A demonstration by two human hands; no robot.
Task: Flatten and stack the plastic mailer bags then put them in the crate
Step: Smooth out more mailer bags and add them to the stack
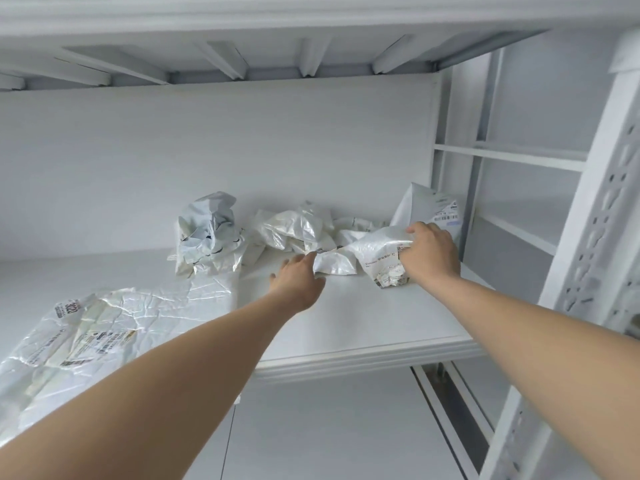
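Note:
A crumpled white mailer bag (375,256) with printed labels lies at the back right of the white shelf (346,327). My right hand (429,254) grips its right end, fingers curled over the plastic. My left hand (298,280) reaches to its left end, fingertips touching a corner of the plastic. Two more crumpled bags sit behind: one tall (207,233), one low (294,228). A flattened bag (104,327) lies at the front left of the shelf. No crate is in view.
Another labelled mailer (431,211) leans upright in the back right corner against the rack post (585,237). A shelf board (242,36) runs close overhead. Below the shelf's front edge is a grey floor.

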